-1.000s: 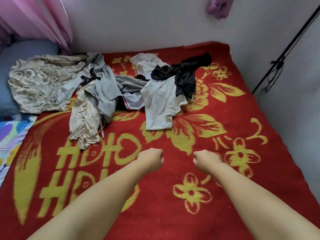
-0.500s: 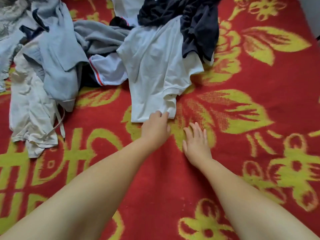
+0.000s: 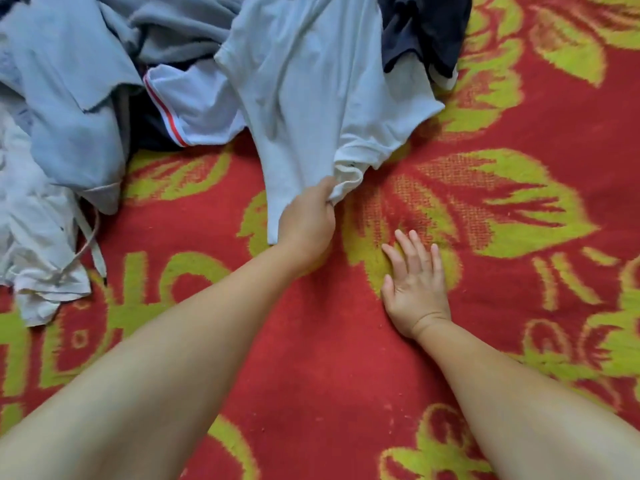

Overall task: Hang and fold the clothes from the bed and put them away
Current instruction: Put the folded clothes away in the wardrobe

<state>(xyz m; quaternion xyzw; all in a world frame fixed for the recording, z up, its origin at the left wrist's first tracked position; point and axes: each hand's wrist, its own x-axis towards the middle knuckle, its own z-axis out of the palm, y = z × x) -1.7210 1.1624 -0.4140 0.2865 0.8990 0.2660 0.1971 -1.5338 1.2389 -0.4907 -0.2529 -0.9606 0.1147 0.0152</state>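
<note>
A white T-shirt (image 3: 311, 81) lies at the near edge of a pile of clothes on the bed. My left hand (image 3: 306, 220) is closed on the shirt's lower corner, and the cloth bunches at my fingers. My right hand (image 3: 415, 282) rests flat on the red blanket (image 3: 329, 393), fingers spread, holding nothing, a little right of the shirt. A dark garment (image 3: 426, 29) lies over the shirt's upper right part. A white piece with a red stripe (image 3: 183, 102) lies to the shirt's left.
Grey garments (image 3: 72, 98) and a cream garment with loose straps (image 3: 38, 244) fill the left side. The red blanket carries yellow flower and letter patterns. The near and right parts of the bed show bare blanket.
The view has moved in closer over the pile. My left hand went from touching the white shirt's hem to gripping its corner. My right hand stays flat on the blanket.
</note>
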